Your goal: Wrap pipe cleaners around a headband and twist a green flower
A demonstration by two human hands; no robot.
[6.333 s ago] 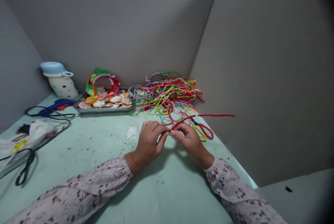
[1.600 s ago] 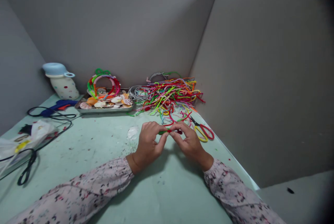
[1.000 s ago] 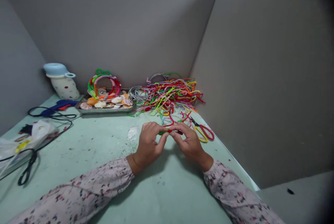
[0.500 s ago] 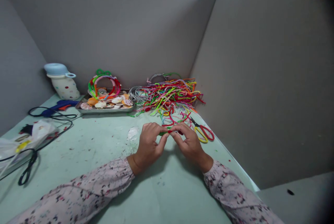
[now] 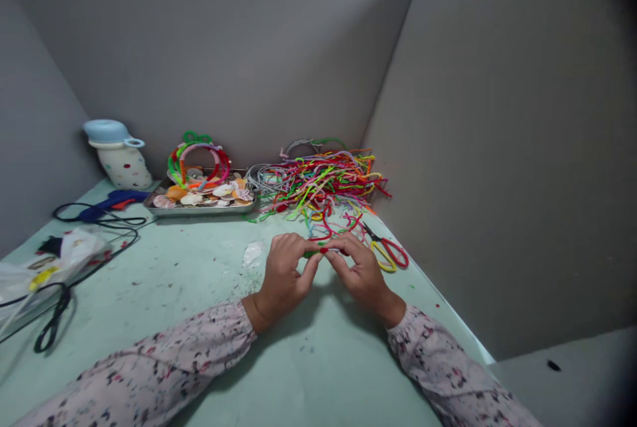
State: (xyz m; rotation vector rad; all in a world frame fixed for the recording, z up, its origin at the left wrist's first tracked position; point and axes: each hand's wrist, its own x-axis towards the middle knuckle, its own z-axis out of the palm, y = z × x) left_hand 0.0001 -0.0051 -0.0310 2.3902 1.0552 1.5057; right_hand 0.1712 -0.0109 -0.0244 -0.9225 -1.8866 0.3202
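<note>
Above the middle of the pale green table, my left hand (image 5: 288,274) pinches a short green and red pipe cleaner piece (image 5: 323,250) between thumb and fingers. From the other side, my right hand (image 5: 362,276) is closed on the same piece, thumb against forefinger. The fingertips nearly meet, so most of the piece is hidden. Just beyond the hands lies a loose heap of coloured pipe cleaners (image 5: 323,182). Scissors (image 5: 388,251) with yellow and red handles rest right of my right hand.
A metal tray (image 5: 204,212) of shells holds a stack of pipe-cleaner rings (image 5: 174,165) at the back. Left of it stand a bottle (image 5: 122,162) and a blue glue gun (image 5: 107,205). Black cords and a plastic bag (image 5: 74,251) lie at the left. Grey walls border the table.
Both hands stay in nearly the same place. A little more of the red part shows between the fingertips now.
</note>
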